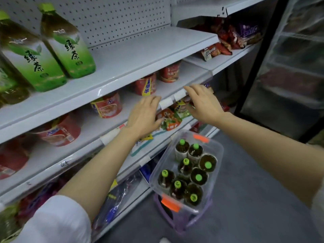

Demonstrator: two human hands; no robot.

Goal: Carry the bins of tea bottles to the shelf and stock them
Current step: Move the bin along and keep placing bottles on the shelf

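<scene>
A clear plastic bin (216,165) with orange latches stands on a purple stool (177,223) on the floor, low and right of centre. Several green-capped tea bottles (198,176) stand upright inside it. Green tea bottles (70,46) stand on the white shelf (140,55) at upper left. My left hand (143,116) and my right hand (203,102) hover palm down, fingers apart, above the bin and in front of the lower shelf edge. Neither hand holds anything.
Red instant noodle cups (107,106) line the shelf below the tea. Snack packets (168,120) lie under my hands on a lower shelf. More snack bags (233,35) fill the right shelf. A dark glass-door cabinet (287,67) stands at the right. Grey floor surrounds the stool.
</scene>
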